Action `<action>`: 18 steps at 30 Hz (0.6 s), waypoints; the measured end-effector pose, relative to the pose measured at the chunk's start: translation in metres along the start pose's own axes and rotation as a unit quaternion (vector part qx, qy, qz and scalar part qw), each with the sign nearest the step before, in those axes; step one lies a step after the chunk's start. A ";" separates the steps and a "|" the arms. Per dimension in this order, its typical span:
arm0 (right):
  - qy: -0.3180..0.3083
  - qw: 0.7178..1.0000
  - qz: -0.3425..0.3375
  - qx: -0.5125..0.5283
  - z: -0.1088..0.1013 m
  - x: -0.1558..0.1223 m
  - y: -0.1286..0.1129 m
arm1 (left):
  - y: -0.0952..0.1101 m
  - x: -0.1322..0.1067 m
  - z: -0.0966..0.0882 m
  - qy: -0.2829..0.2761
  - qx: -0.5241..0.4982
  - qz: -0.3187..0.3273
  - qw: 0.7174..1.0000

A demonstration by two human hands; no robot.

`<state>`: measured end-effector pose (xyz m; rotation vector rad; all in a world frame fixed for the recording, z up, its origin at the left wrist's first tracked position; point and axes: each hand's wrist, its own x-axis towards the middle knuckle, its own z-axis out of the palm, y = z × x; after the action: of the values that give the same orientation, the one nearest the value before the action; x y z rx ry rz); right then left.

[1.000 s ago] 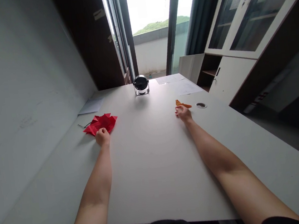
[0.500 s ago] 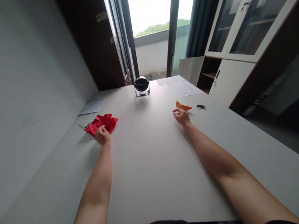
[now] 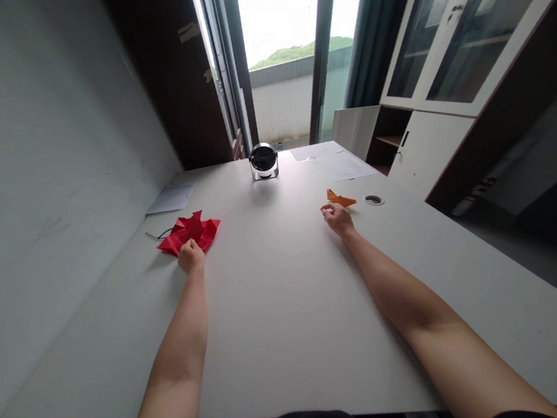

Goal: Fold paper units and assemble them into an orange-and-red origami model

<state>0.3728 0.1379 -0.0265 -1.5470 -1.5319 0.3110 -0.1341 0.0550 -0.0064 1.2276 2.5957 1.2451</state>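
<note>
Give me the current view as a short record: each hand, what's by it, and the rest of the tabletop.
Left hand: the left hand is curled at the near edge of the red folded paper; grip hidden
Right hand: the right hand is just nearside of the orange folded paper; contact unclear
Right of orange paper: round rimmed hole
Far edge, middle: round black-and-silver device
Far right: paper sheets
Far left: pale sheet
Surface: white table

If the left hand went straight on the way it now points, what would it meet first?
The red folded paper, directly beyond the left hand; they overlap in view, so any gap is hard to judge.
</note>
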 end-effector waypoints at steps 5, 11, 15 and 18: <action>-0.002 1.000 -0.004 -0.003 0.000 0.000 -0.001 | 0.002 -0.001 -0.002 0.001 -0.013 -0.004 1.000; 0.001 1.000 -0.009 -0.001 0.001 0.000 0.001 | 0.006 -0.004 -0.008 0.001 -0.045 -0.011 0.999; 0.001 1.000 -0.005 -0.006 0.001 0.001 0.001 | 0.014 -0.007 -0.013 0.013 -0.060 0.003 0.998; 0.000 1.000 -0.005 -0.006 0.000 0.001 -0.001 | 0.020 -0.008 -0.014 0.024 -0.072 0.015 0.997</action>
<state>0.3724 0.1382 -0.0257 -1.5490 -1.5433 0.2954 -0.1203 0.0482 0.0134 1.2293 2.4776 1.4546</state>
